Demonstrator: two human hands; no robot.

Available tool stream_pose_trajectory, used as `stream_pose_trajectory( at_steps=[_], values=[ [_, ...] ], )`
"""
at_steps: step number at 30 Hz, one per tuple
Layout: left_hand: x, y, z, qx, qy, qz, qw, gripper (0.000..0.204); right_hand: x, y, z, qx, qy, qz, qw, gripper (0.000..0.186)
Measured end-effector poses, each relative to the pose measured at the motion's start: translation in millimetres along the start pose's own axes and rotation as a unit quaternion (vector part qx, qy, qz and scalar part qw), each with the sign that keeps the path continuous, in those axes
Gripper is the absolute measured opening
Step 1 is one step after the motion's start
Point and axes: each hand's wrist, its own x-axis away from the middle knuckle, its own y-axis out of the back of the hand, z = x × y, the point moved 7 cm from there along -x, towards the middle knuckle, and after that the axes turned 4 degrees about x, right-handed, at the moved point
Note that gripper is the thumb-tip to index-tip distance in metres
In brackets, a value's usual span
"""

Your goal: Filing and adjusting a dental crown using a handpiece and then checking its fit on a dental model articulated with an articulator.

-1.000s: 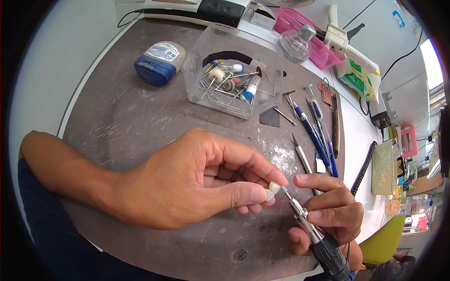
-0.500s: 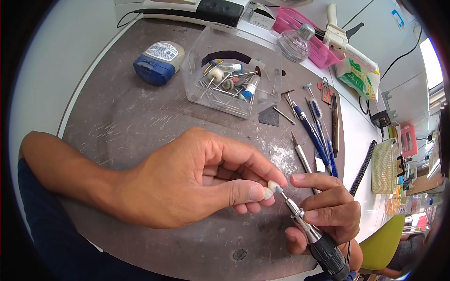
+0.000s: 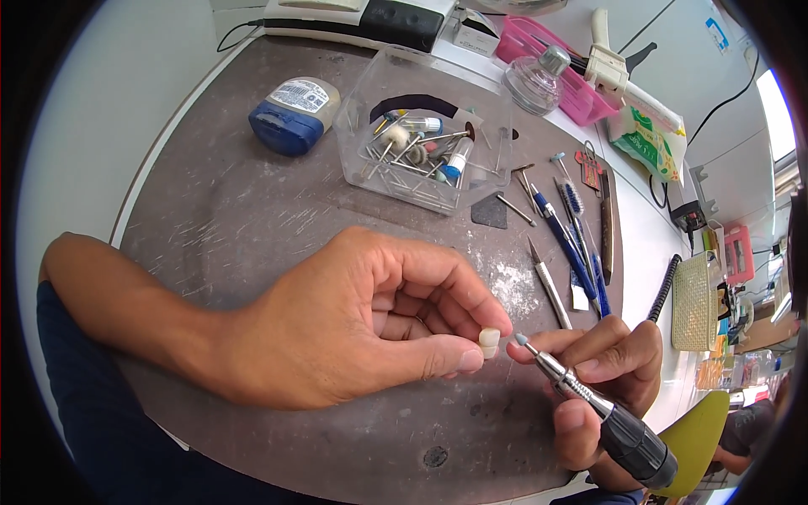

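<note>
Between thumb and fingertips, my left hand (image 3: pixel 345 324) pinches a small off-white dental crown piece (image 3: pixel 489 340), which looks like two joined teeth. My right hand (image 3: pixel 621 358) is wrapped round a rotary handpiece (image 3: pixel 633 436) with a black rear body and a silver front. Its pale grey-blue pointed tip (image 3: pixel 521 339) aims at the crown, a small gap apart from it. White powder (image 3: pixel 515 290) lies scattered on the brown work board (image 3: pixel 278 438) just beyond my fingertips.
A clear plastic box (image 3: pixel 358 168) of burs and polishing bits stands beyond my left hand, beside a blue-based bottle (image 3: pixel 290 118). Right of it lie a knife (image 3: pixel 551 290), a blue-handled tool (image 3: pixel 560 240) and brushes. A glass bottle (image 3: pixel 536 84) and pink basket (image 3: pixel 589 105) stand behind.
The handpiece tip has come away from the crown, moving right with my right hand, whose fingers have shifted. The crown has turned upright in my left fingers.
</note>
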Motion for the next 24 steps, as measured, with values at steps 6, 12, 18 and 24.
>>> stream_pose_trajectory(
  at_steps=[6, 12, 18, 24],
  values=[
    [0.2, 1.0, -0.9, -0.006, 0.002, -0.008, 1.000, 0.023, -1.4, 2.0, -4.4, -0.001, -0.060, 0.006, 0.998, 0.040],
    [0.7, -0.3, -1.6, -0.020, -0.004, -0.007, 1.000, 0.022, -1.6, -1.0, -3.5, -0.008, -0.044, 0.036, 0.998, 0.039],
    [1.0, -0.3, -0.4, -0.023, -0.011, -0.008, 1.000, 0.021, -0.6, -3.1, -2.5, 0.001, -0.036, 0.047, 0.998, 0.038],
    [1.0, -1.3, -0.8, -0.028, -0.009, -0.002, 1.000, 0.021, -0.7, -2.9, -3.1, 0.000, -0.031, 0.043, 0.999, 0.038]
  ],
)
